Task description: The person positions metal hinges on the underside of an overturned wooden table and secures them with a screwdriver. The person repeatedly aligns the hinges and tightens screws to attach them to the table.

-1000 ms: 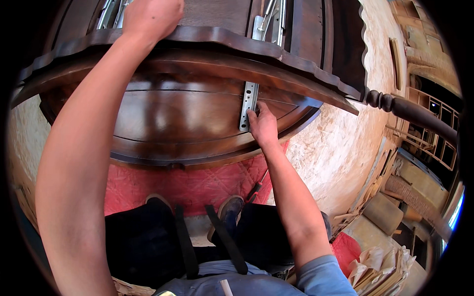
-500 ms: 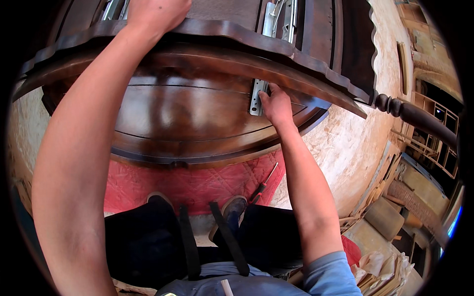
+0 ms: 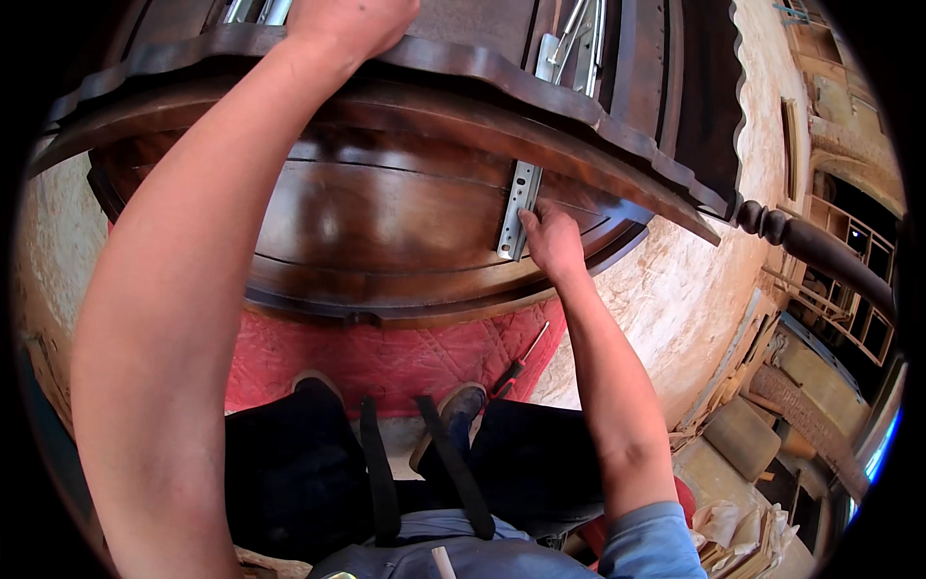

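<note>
My right hand [image 3: 556, 238] is closed on a perforated metal rail [image 3: 518, 214], which looks like a drawer slide. The thumb presses against its side, and its upper end goes out of sight beneath the curved wooden edge [image 3: 463, 121]. Behind the rail is a glossy brown curved wooden panel [image 3: 376, 217] with dark grooved lines. My left hand [image 3: 352, 24] reaches over the scalloped upper edge [image 3: 453, 60] of the dark wooden furniture. Its fingers are hidden past the edge and the top of the picture.
More metal slide hardware [image 3: 579, 48] sits in the furniture's upper part. A screwdriver [image 3: 511, 374] lies on the red quilted cloth [image 3: 386, 362] by my feet. On the right stand a turned wooden post [image 3: 825, 236] and a pile of wood scraps [image 3: 748, 526].
My right hand has moved slightly toward me with the metal rail, and more of its length now shows. The left hand appears a little further right as the view has shifted.
</note>
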The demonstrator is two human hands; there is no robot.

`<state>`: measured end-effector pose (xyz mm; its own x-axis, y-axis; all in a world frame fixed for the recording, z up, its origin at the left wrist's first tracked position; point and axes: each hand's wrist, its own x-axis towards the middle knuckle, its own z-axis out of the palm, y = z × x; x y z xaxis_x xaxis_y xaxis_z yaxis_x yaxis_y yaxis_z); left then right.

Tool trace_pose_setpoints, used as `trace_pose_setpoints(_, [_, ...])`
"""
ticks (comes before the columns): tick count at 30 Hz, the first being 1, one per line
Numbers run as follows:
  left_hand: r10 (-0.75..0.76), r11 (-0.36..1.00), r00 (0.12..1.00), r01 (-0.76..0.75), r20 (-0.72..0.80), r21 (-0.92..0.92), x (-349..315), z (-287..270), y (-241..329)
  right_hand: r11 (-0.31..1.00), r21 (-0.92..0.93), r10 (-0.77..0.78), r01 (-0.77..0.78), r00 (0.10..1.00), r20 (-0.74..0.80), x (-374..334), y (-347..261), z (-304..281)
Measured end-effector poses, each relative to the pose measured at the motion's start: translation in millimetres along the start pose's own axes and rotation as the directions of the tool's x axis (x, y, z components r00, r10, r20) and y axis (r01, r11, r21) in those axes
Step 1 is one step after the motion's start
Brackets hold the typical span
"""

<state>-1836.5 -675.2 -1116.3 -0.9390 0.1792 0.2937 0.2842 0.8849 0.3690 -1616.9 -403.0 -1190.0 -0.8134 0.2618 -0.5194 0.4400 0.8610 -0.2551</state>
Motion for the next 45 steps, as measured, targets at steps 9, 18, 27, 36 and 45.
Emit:
trace_pose_setpoints(9, [-0.037,0.999,0.997,0.037,0.061,0.002,7,6,-3,1.0,0.008,0.017,-0.016,0.998,-0.06,11,-6,1])
trace_pose_setpoints(18, [-0.035,0.999,0.997,0.034,0.068,0.009,5,6,-3,0.998,-0.038,0.039,-0.04,0.999,-0.029,10,-6,3])
trace_pose_setpoints(27, [-0.096,0.986,0.972,0.063,0.213,0.154,12,9,-9,0.997,-0.043,0.07,-0.072,0.997,-0.042,4,-7,13])
trace_pose_setpoints(36, [-0.073,0.985,0.978,0.039,0.196,0.169,11,10,-9,0.997,0.024,-0.067,0.08,0.944,-0.324,-5,-1,30])
trace_pose_setpoints(45, [-0.099,0.98,0.968,0.055,0.229,0.193,13,8,-8,0.992,0.093,-0.022,0.087,0.836,-0.548,21,-12,48])
